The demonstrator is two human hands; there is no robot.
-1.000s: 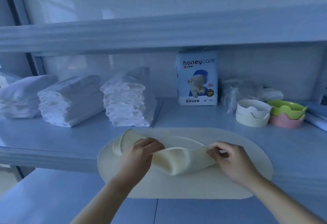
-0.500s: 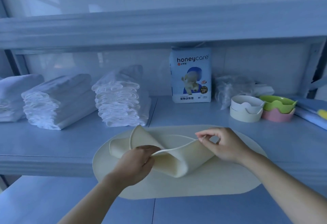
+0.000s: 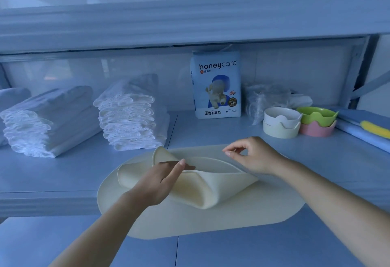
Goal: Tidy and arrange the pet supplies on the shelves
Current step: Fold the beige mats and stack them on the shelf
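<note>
- Cream folded mat (image 3: pixel 202 190) lay on flat mat (image 3: pixel 211 222) at shelf (image 3: pixel 63 171) front edge.
- Our L hand (image 3: pixel 156 180) gripped its fold, thumb on top.
- Our R hand (image 3: pixel 253 157) hovered just above, fingers loose, holding nothing.

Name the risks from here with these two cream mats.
1. Only the left hand grips the curled cream soft mat. The right hand hovers just above it, so the fold may spring open.
2. The flat cream oval mat underneath overhangs the front edge of the blue shelf. A tug could slide both mats off.
</note>
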